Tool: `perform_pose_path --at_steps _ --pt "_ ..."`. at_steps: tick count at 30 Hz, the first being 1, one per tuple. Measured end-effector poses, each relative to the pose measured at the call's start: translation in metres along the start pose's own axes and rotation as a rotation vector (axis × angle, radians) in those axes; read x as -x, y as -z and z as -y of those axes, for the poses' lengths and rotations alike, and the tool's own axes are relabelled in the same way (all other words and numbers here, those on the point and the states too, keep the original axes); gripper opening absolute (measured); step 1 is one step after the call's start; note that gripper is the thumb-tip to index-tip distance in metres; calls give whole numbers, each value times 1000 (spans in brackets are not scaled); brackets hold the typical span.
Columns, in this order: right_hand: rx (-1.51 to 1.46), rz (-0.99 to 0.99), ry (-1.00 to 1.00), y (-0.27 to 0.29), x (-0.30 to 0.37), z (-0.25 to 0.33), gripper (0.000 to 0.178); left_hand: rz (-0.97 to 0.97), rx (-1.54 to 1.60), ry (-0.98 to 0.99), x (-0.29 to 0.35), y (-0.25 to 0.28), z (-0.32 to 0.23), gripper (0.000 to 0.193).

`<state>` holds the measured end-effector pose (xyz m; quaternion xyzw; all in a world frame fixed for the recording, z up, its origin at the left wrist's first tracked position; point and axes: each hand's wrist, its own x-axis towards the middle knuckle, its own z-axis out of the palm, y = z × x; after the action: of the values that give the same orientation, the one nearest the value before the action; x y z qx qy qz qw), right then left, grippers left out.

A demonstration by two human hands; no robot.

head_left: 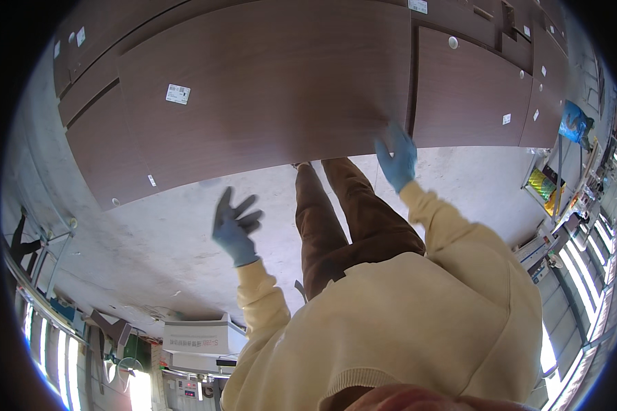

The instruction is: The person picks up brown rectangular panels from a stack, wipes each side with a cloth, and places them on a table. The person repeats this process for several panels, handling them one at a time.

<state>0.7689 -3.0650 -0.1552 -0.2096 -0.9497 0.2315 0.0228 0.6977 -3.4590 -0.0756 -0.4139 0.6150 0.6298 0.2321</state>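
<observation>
A large dark brown panel (pixel 274 82) with a white label (pixel 178 94) lies in front of me among other brown panels. My right hand (pixel 397 159), in a blue glove, is at the panel's near edge, close to the gap beside a smaller brown panel (pixel 466 92). Its fingers are apart and somewhat blurred; whether it touches the panel I cannot tell. My left hand (pixel 236 224), in a glove with grey fingers, hangs over the floor short of the near edge. Its fingers are spread and hold nothing.
Pale floor (pixel 151 253) runs between me and the panels. Behind me to the left stands a white machine (pixel 199 339). A metal frame (pixel 55 253) is at the far left; on the right are a blue bag (pixel 574 125) and a cluttered bench (pixel 545 246).
</observation>
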Motion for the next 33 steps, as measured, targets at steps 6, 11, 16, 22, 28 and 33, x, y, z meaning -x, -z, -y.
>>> perform_pose_path --at_steps 6,11,16,22,28,33 --pt "-501 70 -1334 -42 71 -56 50 -593 -874 -497 -168 100 -37 72" --pt "-945 118 -1448 -49 48 -75 75 -397 -704 -348 -262 97 -53 90" --pt "-933 172 -1412 -34 45 -70 70 -526 -1150 -227 -269 92 -67 96" --pt "-955 141 -1401 -34 47 -72 61 -456 -1030 -381 -306 118 -67 100" --pt "-998 68 -1386 -30 42 -72 59 -429 -955 -308 -305 121 -58 99" --pt "-1011 74 -1449 -25 31 -72 56 -499 -1039 -399 -288 109 -49 92"
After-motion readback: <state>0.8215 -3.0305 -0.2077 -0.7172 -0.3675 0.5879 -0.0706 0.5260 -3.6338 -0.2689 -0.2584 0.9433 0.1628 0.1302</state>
